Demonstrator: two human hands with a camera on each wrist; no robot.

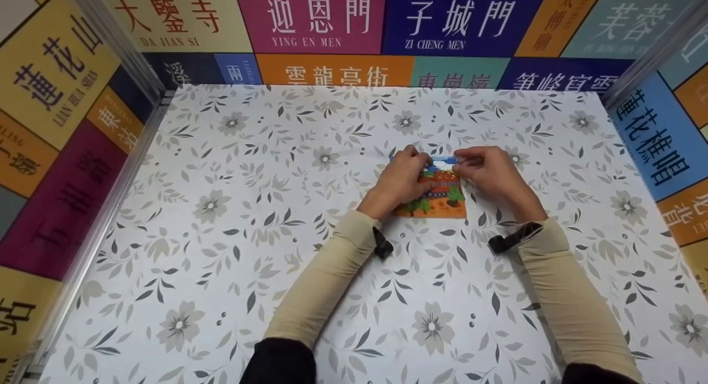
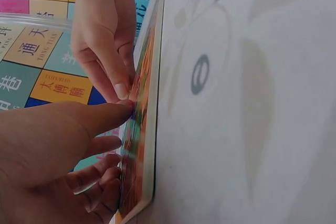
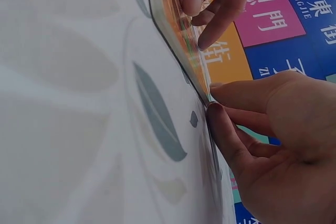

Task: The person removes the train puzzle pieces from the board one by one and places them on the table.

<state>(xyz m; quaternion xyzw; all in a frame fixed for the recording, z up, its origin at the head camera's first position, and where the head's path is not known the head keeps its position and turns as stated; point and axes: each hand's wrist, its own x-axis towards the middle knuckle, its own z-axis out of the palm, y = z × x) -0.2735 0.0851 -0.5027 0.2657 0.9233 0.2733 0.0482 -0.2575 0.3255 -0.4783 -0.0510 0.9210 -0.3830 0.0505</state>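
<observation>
A thin rectangular picture board (image 1: 442,206) lies on the patterned table, with orange ground, green plants and a blue sky printed on it. My left hand (image 1: 402,176) rests over its left part, thumb stretched across the picture. In the left wrist view, the left fingertips (image 2: 107,182) touch the board's face. My right hand (image 1: 492,171) is at the upper right corner. Seen from the right wrist, the right thumb and index fingertips (image 3: 216,113) pinch the board's edge. The board's pale side edge (image 3: 170,38) shows in that view. The left hand hides part of the picture.
White table covering (image 1: 249,234) with grey flowers and leaves surrounds the board. Coloured panels (image 1: 318,19) with large characters stand along the back and both sides. Dark straps (image 1: 506,243) with small cameras sit at the wrists, over beige sleeves (image 1: 326,279).
</observation>
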